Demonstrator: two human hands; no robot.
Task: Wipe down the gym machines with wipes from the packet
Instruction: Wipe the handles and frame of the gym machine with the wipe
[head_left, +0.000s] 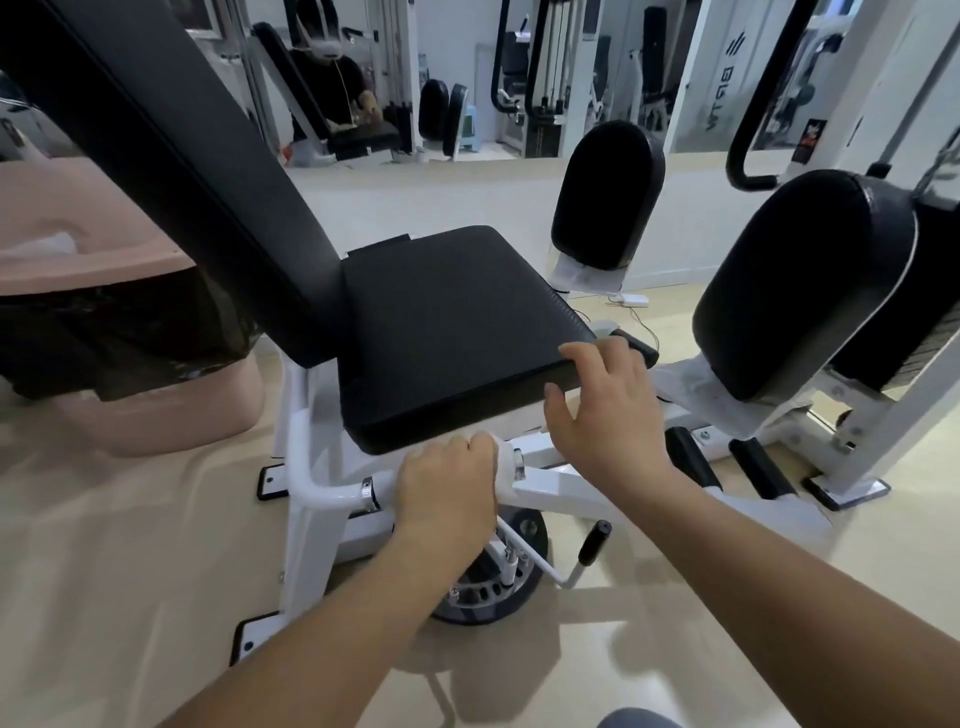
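The left hand (447, 488) grips a wipe (503, 458) on the white bar (322, 484) (under the seat (457, 322)); the right hand (602, 410) touches the seat's corner.

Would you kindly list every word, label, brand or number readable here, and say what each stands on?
White upright panel: grey sideways brand lettering below a three-bar mark, too distorted to read.
Dark sticker on a white frame: red print, too blurred to read.
Seat, wipe: no text seen.
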